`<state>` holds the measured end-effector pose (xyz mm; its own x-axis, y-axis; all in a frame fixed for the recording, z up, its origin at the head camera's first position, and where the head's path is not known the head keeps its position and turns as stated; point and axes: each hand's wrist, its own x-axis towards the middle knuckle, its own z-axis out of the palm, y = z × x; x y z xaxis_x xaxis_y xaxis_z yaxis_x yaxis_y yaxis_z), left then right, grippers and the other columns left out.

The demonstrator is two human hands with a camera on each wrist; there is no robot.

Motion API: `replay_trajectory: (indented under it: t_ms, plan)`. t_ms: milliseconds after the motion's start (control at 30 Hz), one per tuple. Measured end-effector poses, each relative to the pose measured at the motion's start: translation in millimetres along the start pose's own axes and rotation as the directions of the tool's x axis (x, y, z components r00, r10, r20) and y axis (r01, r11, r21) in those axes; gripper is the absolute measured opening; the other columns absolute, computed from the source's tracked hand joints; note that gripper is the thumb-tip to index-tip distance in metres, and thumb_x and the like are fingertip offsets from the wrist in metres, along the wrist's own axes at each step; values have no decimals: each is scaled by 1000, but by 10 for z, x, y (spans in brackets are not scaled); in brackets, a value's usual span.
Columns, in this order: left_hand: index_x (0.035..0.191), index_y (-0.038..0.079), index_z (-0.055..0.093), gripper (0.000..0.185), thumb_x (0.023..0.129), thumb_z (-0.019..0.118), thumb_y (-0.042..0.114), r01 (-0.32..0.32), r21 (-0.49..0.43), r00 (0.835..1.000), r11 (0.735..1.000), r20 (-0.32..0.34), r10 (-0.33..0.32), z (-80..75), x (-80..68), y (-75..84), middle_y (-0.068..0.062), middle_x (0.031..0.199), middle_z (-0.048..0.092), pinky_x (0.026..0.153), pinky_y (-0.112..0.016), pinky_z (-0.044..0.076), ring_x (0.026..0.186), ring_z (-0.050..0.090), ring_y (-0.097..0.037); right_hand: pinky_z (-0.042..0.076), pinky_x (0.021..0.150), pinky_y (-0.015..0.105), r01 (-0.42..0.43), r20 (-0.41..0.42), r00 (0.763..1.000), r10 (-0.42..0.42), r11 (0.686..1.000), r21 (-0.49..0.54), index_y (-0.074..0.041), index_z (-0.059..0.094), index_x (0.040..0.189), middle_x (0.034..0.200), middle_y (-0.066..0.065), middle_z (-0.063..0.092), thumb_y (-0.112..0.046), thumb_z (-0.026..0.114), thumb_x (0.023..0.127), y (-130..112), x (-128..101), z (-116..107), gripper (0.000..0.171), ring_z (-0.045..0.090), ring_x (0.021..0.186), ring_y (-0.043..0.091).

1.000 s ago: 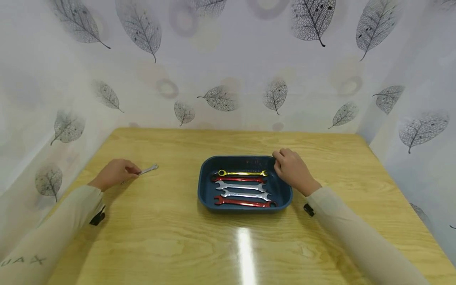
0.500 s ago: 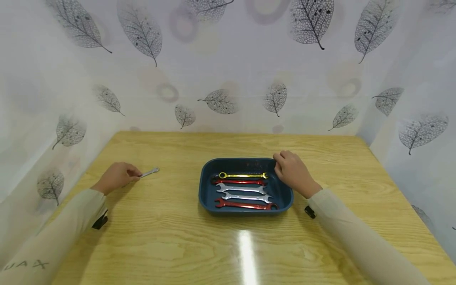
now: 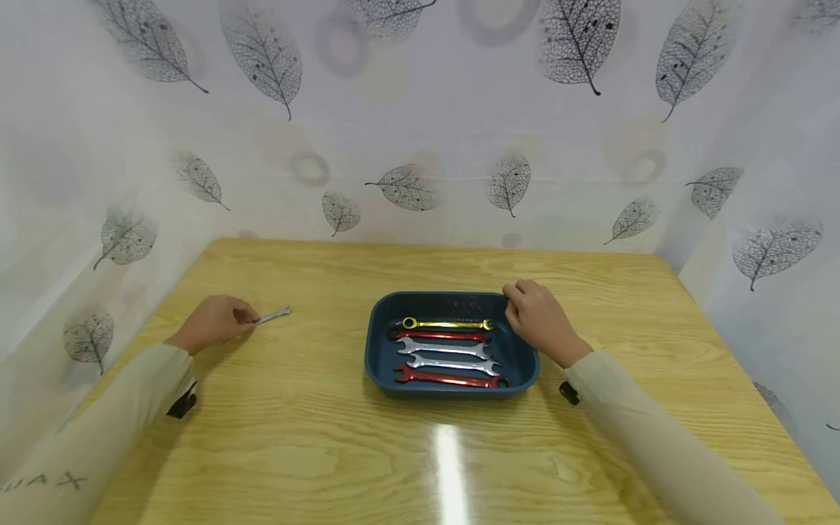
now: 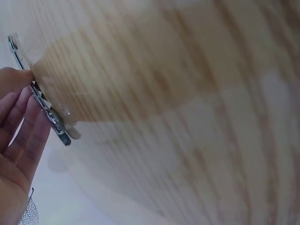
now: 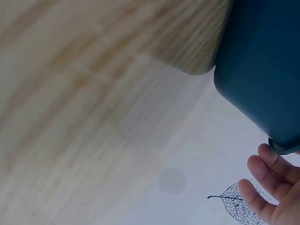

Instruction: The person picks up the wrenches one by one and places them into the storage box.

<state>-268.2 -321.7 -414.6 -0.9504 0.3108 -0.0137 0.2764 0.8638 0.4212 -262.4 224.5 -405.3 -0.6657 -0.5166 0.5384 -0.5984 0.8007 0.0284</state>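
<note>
At the table's left side, my left hand (image 3: 215,321) pinches a small silver wrench (image 3: 274,315) between thumb and fingers. One end of it sticks out to the right, low over the tabletop. The left wrist view shows the thumb on one face of this wrench (image 4: 58,124) and the fingers behind it. My right hand (image 3: 541,321) grips the far right corner of a dark blue tray (image 3: 446,391), fingers at its rim; the thumb is mostly hidden in the right wrist view. Inside the tray lie a yellow wrench (image 3: 449,324), red wrenches (image 3: 446,377) and silver wrenches (image 3: 453,363), side by side.
The tray stands on a wood-grain table (image 3: 315,437), a little right of its middle. A pale wall covering (image 3: 433,109) with leaf prints rises behind the table and on both sides. A bright light reflection shows near the front.
Both hands stay nearly where they were, the left still holding the silver wrench and the right still at the tray. The head view has shifted slightly.
</note>
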Motion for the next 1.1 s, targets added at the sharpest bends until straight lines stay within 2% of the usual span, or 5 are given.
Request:
replay_trajectory:
  t_ms: [233,500,733,900,1100]
  plan:
    - [87,3,70,6,81,67,4,-18,-66,999,998,42,20,41,32,22,-5,78,68,59,-25,48,68,59,-11,30,54,30,6,-7,1000,-6,1000,-7,-4,53,80,64,5,42,0,54,81,18,-42,-13,4,35,56,17]
    - [85,2,68,5,81,65,3,-38,-27,997,999,59,39,98,24,1,-4,76,65,58,-24,47,67,56,-10,27,54,30,23,-5,1000,-23,1000,-10,-4,52,79,63,5,40,0,54,82,19,-58,-8,5,33,56,16]
    - [85,2,67,5,80,66,4,-31,-6,998,1000,51,31,20,20,4,-4,77,65,60,-23,48,68,57,-10,29,54,30,22,-17,1000,-22,1000,-2,-3,54,81,64,5,41,-1,53,83,21,-19,-2,3,35,56,17]
    - [87,0,67,8,81,65,4,-19,-3,998,1000,62,19,-66,24,47,-6,78,66,60,-23,49,69,58,-11,31,53,31,15,-12,1000,-15,1000,1,-1,57,83,65,7,44,-2,49,85,21,-7,-10,8,37,56,19]
    - [87,1,67,8,81,67,7,-32,25,998,999,51,31,-122,26,81,-6,79,66,61,-24,49,71,59,-11,32,53,32,4,3,1000,-4,1000,-9,-2,57,83,65,8,45,-1,52,83,25,-1,-10,4,39,56,19]
